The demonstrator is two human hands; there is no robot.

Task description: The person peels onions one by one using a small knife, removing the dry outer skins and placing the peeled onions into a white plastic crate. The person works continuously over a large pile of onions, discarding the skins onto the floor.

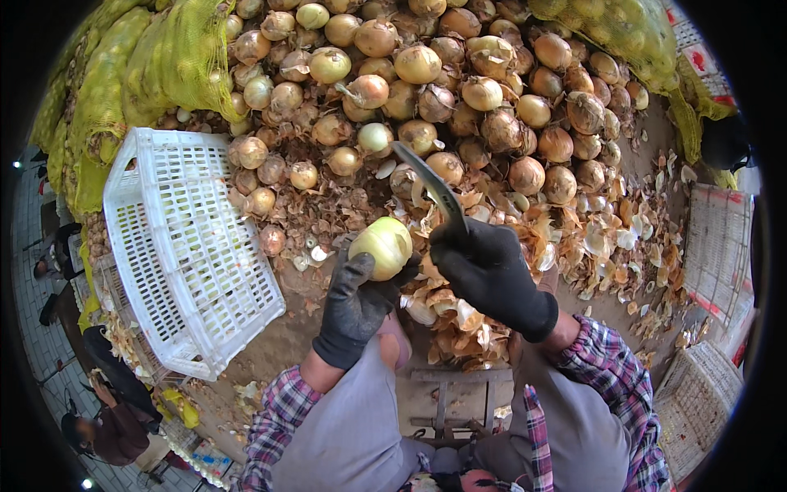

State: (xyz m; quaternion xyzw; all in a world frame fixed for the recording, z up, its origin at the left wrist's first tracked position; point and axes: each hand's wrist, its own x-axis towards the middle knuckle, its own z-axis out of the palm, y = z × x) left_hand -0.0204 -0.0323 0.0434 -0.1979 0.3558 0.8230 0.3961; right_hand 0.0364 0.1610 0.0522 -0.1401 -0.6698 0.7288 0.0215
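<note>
A peeled, pale green-yellow onion (pixel 381 248) rests in my left hand (pixel 359 295), which wears a black glove, its thumb against the onion's lower left side. My right hand (pixel 492 273), gloved the same way, is closed around the handle of a knife (pixel 433 187). The curved blade points up and to the left, above the onion and apart from it. Beyond both hands lies a large heap of unpeeled onions (pixel 418 64). Dry onion skins (pixel 467 320) are piled below and beside my right hand.
A white slatted plastic crate (pixel 197 246) stands tilted at the left. Yellow mesh sacks of onions (pixel 178 61) lie at the upper left, another sack (pixel 615 37) at the upper right. More crates (pixel 701 393) stand at the right. Another person (pixel 117 430) sits at the lower left.
</note>
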